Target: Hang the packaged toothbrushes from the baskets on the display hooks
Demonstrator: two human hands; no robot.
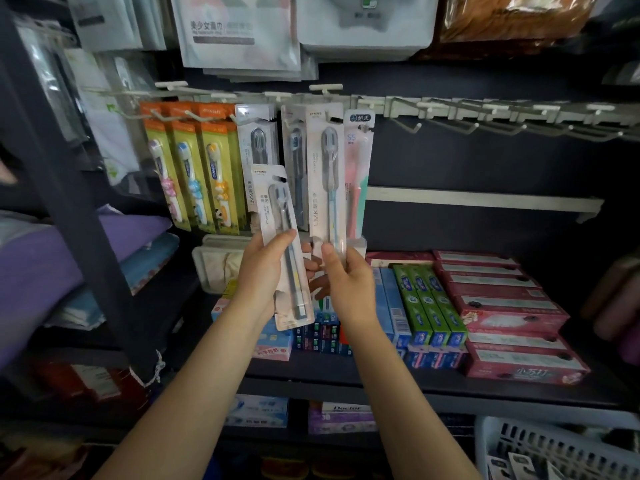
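While the left hand [263, 271] grips a clear-fronted white toothbrush pack [282, 244], the right hand [346, 278] pinches a hanging white pack [325, 174]'s foot; steady it, then thread the slot above the grip onto a white wire hook [289, 124].

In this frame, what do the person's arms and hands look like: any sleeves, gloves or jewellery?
Both forearms are bare as far as the frame shows, with no sleeve in view. The left hand and right hand wear no gloves. No watch, bracelet or ring shows on either.

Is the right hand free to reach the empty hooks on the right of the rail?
Probably not yet: the right hand pinches the foot of a hung toothbrush pack. Nothing blocks the way to the empty hooks once it lets go.
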